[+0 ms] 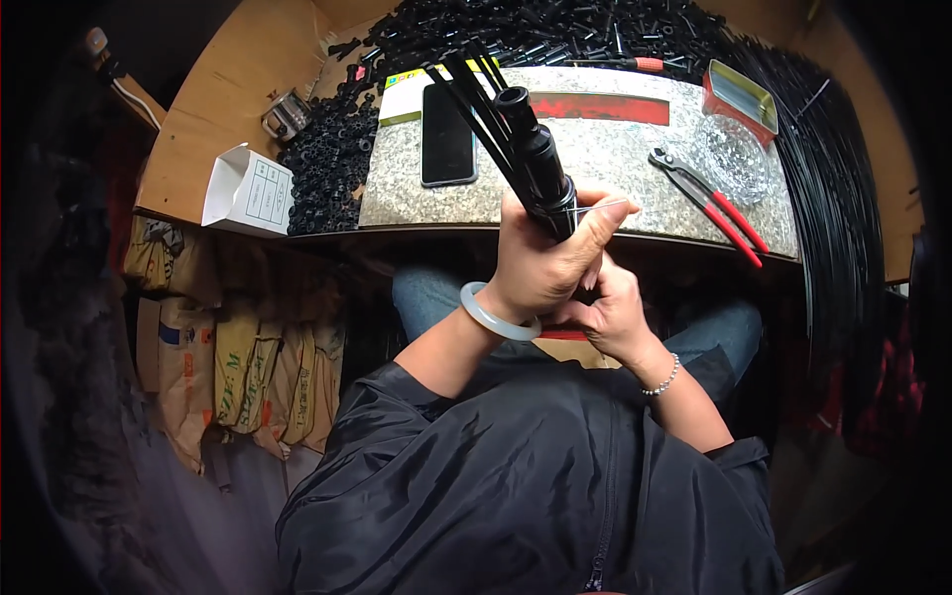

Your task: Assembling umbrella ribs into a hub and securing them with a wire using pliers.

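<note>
My left hand, with a pale bangle on its wrist, is wrapped round a black stepped tube and several thin black rods. The bundle tilts up and to the left over the table's front edge. A thin light wire or tie crosses it near my left thumb. Just below and to the right, my right hand, wearing a beaded bracelet, is closed near the bundle's lower end. What its fingers grip is hidden behind the hands.
On the speckled board lie a phone, red-handled pliers, a red strip and clear plastic. A tin stands behind. Small black parts, a white box and long black rods flank it.
</note>
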### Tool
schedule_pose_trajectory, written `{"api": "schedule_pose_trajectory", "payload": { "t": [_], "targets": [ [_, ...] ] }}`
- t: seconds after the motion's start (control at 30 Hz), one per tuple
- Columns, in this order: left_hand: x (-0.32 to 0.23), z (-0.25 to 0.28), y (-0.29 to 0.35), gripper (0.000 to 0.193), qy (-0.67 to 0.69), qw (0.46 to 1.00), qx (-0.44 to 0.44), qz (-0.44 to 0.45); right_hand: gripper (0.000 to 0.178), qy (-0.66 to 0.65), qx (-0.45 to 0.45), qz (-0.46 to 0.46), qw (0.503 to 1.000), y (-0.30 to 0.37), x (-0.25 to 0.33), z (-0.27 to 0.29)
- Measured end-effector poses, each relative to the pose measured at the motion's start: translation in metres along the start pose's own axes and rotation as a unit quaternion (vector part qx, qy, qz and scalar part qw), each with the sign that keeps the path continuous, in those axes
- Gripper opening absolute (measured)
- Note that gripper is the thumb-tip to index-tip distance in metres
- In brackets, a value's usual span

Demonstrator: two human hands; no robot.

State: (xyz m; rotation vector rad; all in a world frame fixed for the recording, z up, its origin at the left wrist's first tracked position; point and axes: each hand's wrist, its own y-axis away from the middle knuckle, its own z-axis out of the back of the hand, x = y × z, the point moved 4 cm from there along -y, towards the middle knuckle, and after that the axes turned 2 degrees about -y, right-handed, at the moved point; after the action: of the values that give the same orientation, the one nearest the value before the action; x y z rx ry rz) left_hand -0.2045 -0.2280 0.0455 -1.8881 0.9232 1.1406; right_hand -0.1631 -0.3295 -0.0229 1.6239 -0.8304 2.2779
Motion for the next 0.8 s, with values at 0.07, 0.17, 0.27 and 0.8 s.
{"api": "schedule_pose_trajectory", "payload": {
  "t": [0.07, 0.17, 0.27, 0.8],
  "targets": [
    [-0.004, -0.007, 0.000, 0.016, -0.076, 0.996, -0.016, -0.032, 0.076, 0.032, -0.090, 0.072, 0.993, -0.005, 0.010, 0.019],
    [-0.006, -0.011, 0.003, 0.018, -0.142, 0.987, -0.036, -0.068, 0.090, 0.131, -0.225, 0.217, 0.941, -0.017, 0.058, 0.041],
    [-0.001, -0.007, 0.006, 0.021, -0.180, 0.971, -0.060, -0.148, 0.059, 0.262, -0.196, 0.232, 0.916, -0.029, 0.097, 0.042],
    [0.004, -0.002, 0.007, 0.017, -0.144, 0.980, -0.104, -0.089, 0.015, 0.222, -0.188, 0.254, 0.922, -0.017, 0.101, 0.031]
  ]
}}
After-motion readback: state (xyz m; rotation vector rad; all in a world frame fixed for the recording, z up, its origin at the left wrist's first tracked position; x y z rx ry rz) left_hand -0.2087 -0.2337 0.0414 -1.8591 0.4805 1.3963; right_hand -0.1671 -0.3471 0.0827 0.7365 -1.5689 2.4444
